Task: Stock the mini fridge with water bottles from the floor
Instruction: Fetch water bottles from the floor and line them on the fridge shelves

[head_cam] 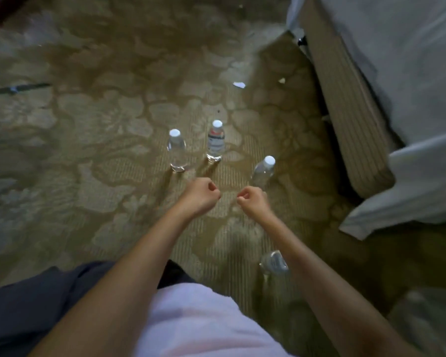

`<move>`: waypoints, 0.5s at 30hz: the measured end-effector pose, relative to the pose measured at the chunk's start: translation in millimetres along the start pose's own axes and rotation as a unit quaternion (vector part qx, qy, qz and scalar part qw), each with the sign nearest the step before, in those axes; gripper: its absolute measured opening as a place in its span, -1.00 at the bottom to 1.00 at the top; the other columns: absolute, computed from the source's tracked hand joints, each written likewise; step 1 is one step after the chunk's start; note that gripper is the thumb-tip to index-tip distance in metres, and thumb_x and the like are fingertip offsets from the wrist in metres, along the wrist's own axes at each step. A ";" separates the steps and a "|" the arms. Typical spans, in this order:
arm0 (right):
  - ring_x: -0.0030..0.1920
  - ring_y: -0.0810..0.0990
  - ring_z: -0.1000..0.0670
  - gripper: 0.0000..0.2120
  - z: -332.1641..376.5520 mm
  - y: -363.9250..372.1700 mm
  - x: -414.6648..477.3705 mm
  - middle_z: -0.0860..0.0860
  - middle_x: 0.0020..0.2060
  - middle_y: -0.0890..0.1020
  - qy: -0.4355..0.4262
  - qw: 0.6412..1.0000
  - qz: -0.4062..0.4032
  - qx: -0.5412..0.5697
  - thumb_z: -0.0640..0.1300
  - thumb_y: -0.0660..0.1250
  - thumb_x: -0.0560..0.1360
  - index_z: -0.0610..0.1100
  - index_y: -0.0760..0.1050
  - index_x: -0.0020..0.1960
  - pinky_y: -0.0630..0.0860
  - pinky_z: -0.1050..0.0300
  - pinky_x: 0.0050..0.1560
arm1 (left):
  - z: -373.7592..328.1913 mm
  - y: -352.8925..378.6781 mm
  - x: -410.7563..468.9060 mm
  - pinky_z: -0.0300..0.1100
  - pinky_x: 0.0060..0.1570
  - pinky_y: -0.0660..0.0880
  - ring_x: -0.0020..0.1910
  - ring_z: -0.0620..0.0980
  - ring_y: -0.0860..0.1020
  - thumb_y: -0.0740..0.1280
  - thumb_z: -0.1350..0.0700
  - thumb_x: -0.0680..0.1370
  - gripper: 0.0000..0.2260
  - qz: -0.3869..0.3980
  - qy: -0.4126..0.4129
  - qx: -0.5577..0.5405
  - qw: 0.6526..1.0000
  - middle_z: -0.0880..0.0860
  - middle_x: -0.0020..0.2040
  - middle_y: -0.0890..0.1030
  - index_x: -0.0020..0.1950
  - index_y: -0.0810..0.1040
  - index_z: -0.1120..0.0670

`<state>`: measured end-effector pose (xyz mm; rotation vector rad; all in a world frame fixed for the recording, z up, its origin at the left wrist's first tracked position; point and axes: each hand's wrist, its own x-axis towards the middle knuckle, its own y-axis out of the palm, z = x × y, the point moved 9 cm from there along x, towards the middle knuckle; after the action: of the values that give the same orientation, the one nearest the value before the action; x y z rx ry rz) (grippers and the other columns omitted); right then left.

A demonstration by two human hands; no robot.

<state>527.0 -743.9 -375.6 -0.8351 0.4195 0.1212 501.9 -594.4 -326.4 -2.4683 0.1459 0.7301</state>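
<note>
On the carpet (101, 119) stand three capped bottles; the middle bottle (215, 141) bears an unreadable label. Left hand (200, 195) and right hand (252, 200) are curled, empty.

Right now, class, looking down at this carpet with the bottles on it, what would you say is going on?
A person stands over a patterned carpet with both arms stretched out. The left hand and right hand are loosely curled and hold nothing. Three capped water bottles stand ahead: the left bottle, the labelled bottle and the right bottle. A fourth bottle sits partly behind the right forearm. No bottle has been picked up yet, and no fridge is in view. A bed is at the right.
</note>
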 end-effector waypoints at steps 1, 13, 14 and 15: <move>0.03 0.60 -0.18 -0.80 -14.1 -5.5 -3.4 -0.22 -0.03 0.66 0.015 1.000 -0.005 -0.012 -0.24 0.25 0.45 -0.28 0.59 -0.01 0.50 0.01 0.03 | -4.7 15.2 -1.5 0.01 0.08 0.53 0.05 0.21 0.60 0.25 0.22 0.50 -0.84 0.016 0.008 0.022 1.000 0.29 0.03 0.63 -0.03 0.57 0.27; 0.30 0.36 -0.16 -0.54 -143.6 -22.2 -82.1 -0.15 0.32 0.38 0.145 0.976 -0.017 -0.162 -0.06 0.23 0.53 -0.18 0.26 0.37 0.34 -0.04 0.30 | -29.1 131.3 -42.1 -0.06 0.13 0.46 0.16 0.11 0.51 0.21 0.14 0.57 -0.76 0.172 0.090 0.218 0.957 0.16 0.21 0.54 0.19 0.48 0.18; 0.30 0.37 -0.17 -0.53 -149.8 -19.6 -86.0 -0.16 0.31 0.37 0.155 0.973 -0.005 -0.169 -0.05 0.23 0.52 -0.18 0.25 0.37 0.35 -0.05 0.28 | -30.4 133.8 -43.9 -0.05 0.15 0.47 0.16 0.11 0.51 0.21 0.14 0.57 -0.77 0.173 0.096 0.225 0.954 0.16 0.20 0.54 0.19 0.49 0.18; 0.28 0.39 -0.18 -0.53 -153.9 -16.5 -89.4 -0.17 0.30 0.38 0.161 0.972 0.007 -0.174 -0.05 0.24 0.52 -0.17 0.25 0.37 0.37 -0.04 0.24 | -30.2 135.3 -45.1 -0.04 0.16 0.47 0.16 0.10 0.51 0.21 0.14 0.57 -0.77 0.176 0.099 0.230 0.952 0.16 0.20 0.54 0.19 0.48 0.18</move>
<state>401.7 -863.6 -419.3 -1.2035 0.7225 0.0737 444.0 -726.7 -346.7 -2.0746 0.7599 0.5101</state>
